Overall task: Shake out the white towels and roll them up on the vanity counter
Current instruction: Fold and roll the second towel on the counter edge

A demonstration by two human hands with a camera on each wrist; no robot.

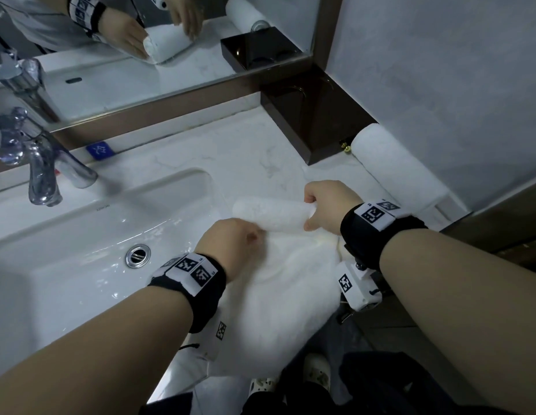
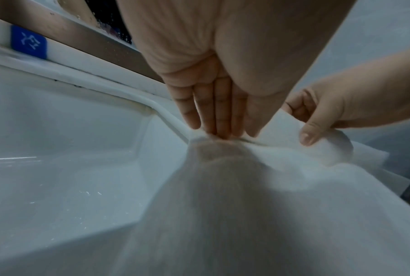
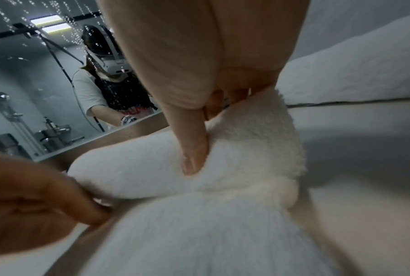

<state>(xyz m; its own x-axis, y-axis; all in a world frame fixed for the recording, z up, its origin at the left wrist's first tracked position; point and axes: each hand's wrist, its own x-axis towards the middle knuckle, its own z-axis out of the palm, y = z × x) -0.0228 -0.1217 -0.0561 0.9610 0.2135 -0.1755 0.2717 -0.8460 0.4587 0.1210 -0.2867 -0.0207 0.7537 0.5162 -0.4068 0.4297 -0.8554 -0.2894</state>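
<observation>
A white towel lies on the marble vanity counter (image 1: 230, 151), right of the basin. Its far part is wound into a roll (image 1: 272, 215) (image 3: 140, 168), and its flat part (image 1: 278, 295) (image 2: 223, 214) runs back over the counter's front edge. My left hand (image 1: 248, 232) (image 2: 220, 128) presses straight fingers onto the roll's left end. My right hand (image 1: 310, 212) (image 3: 211, 130) grips the roll's right end, thumb (image 3: 194, 149) on the near side and fingers curled over the top. A second, fully rolled white towel (image 1: 392, 163) (image 3: 352, 71) lies against the right wall.
The white basin (image 1: 66, 265) with its drain (image 1: 137, 256) is to the left, under a chrome faucet (image 1: 42, 172). A dark wooden box (image 1: 314, 124) stands in the back right corner below the mirror (image 1: 170, 70). A blue tag (image 1: 100, 150) sits on the back ledge.
</observation>
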